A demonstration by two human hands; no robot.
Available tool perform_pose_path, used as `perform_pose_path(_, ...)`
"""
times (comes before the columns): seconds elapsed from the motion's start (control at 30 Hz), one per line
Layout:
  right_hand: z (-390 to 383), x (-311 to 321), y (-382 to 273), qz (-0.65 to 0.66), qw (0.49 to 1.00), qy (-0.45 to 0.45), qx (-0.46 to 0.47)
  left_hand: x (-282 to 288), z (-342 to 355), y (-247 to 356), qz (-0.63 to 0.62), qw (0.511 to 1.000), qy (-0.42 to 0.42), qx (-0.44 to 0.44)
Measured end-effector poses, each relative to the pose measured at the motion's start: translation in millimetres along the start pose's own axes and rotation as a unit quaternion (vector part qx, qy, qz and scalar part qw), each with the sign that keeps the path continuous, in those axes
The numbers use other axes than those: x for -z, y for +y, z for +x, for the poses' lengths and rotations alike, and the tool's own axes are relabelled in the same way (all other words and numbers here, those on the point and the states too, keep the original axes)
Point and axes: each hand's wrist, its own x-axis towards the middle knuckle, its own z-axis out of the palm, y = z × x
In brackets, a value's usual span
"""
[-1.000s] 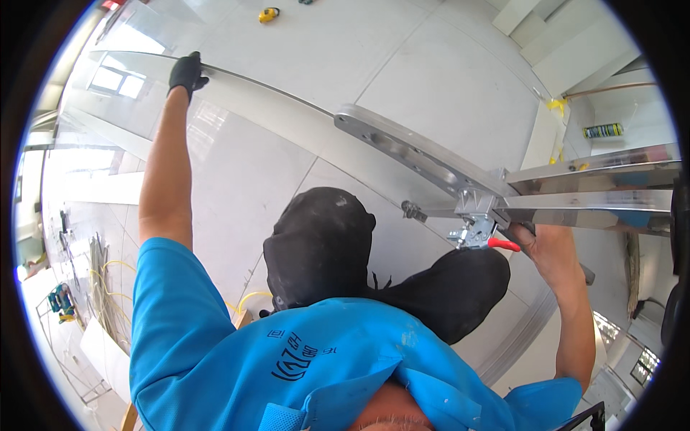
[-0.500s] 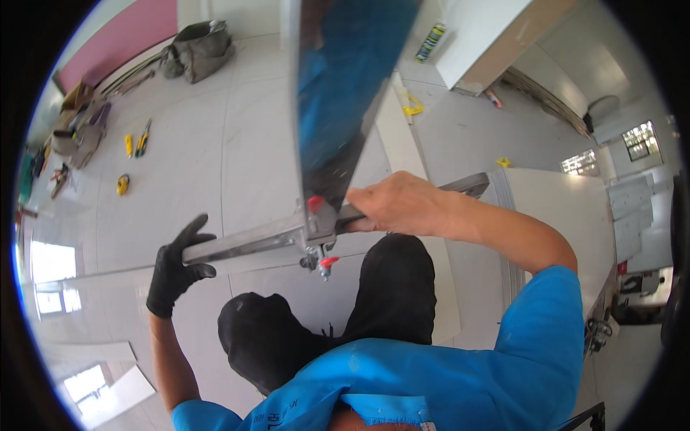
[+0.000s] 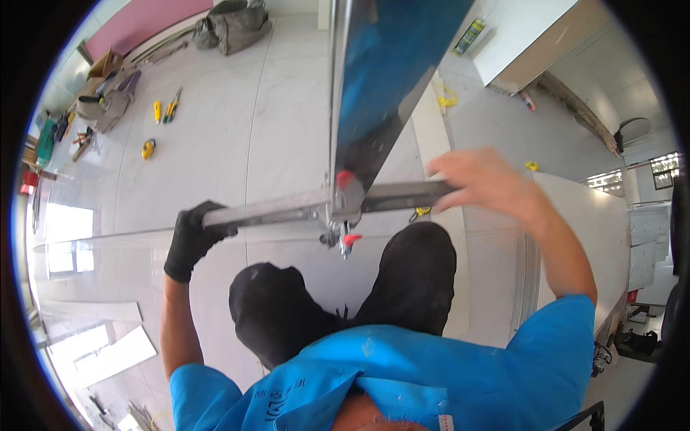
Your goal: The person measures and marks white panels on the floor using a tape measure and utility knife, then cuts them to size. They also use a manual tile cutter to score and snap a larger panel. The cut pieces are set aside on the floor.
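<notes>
A grey metal crossbar (image 3: 277,206) reaches between my hands above my knees. At its middle sits a metal clamp block (image 3: 347,205) with red knobs, joined to a long shiny metal blade-like panel (image 3: 395,79) that stretches away from me and mirrors blue. My left hand (image 3: 192,233), in a black glove, is closed round the bar's left end. My bare right hand (image 3: 485,179) is at the right end, blurred, its fingers and thumb apart above and below the bar; whether they touch it I cannot tell.
On the floor at the left lie a yellow tape measure (image 3: 148,149), pliers (image 3: 172,105) and a yellow cutter (image 3: 157,111). A grey bucket-like bag (image 3: 241,29) stands at the back. Stacked white panels (image 3: 575,230) are at my right. A can-like tube (image 3: 468,36) lies at the far right.
My right hand has shifted right, from beside the clamp block to the bar's right end. My left hand has closed its fingers on the left end. The bar appears more level.
</notes>
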Motion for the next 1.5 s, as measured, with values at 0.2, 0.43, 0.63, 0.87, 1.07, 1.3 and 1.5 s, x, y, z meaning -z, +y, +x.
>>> perform_pose_path(0.2, -65.9, 4.2, 47.2, 0.353, 0.896, 0.075, -0.258, 1.8, 1.4, -15.3, 0.028, 1.0, -0.001, 0.0)
perform_pose_path(0.43, -64.1, -16.8, 72.0, 0.46, 0.857, 0.114, -0.202, 6.1, 4.5, -28.8, -0.041, 0.999, 0.016, 0.012)
perform_pose_path(0.63, -66.8, -17.1, 78.4, 0.416, 0.878, 0.135, -0.194, 8.8, 10.0, -27.0, 0.018, 0.998, 0.021, -0.059)
perform_pose_path(0.87, -63.7, 8.8, 56.2, 0.324, 0.903, 0.082, -0.271, -6.8, 12.2, -32.9, -0.04, 0.997, 0.032, -0.049)
perform_pose_path(1.07, 15.1, 36.0, -33.5, -0.089, 0.992, -0.03, -0.088, -3.9, 13.4, -19.0, -0.056, 0.998, -0.003, 0.026)
perform_pose_path(1.3, 52.4, -28.3, -37.2, -0.012, 0.999, 0.041, -0.012, -2.5, 10.4, -32.0, 0.021, 0.999, 0.019, -0.026)
perform_pose_path(1.5, 6.4, -9.0, -11.1, 0.043, 0.991, 0.062, -0.111, -16.8, 12.6, -55.5, 0.252, 0.944, 0.1, -0.188)
